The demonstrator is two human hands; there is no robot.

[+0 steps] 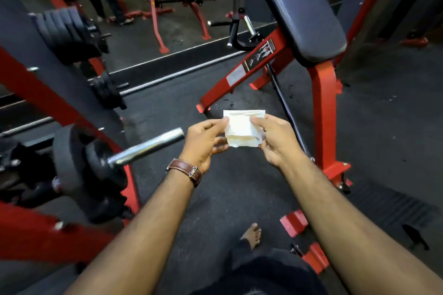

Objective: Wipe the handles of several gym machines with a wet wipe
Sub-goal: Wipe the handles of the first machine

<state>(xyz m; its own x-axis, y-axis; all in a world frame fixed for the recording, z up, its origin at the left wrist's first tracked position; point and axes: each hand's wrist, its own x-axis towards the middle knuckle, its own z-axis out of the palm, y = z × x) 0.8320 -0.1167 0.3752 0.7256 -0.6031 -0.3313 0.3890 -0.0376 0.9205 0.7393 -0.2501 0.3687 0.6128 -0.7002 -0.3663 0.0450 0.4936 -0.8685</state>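
A white folded wet wipe (242, 128) is held out in front of me over the dark floor. My left hand (206, 141) pinches its left edge between thumb and fingers; a brown leather watch strap is on that wrist. My right hand (275, 139) pinches the wipe's right side. Ahead stands a red row machine with a black chest pad (302, 12) and black handles (233, 31) beyond it, out of reach of both hands. A chrome plate sleeve (148, 146) juts toward my left hand from the left.
A red rack (36, 93) with black weight plates (69, 33) fills the left side. The red machine's frame post (324, 112) and foot plates (294, 223) stand on my right. A mirror at the back shows more red machines and a person's legs. My bare foot (251, 235) is on the rubber floor.
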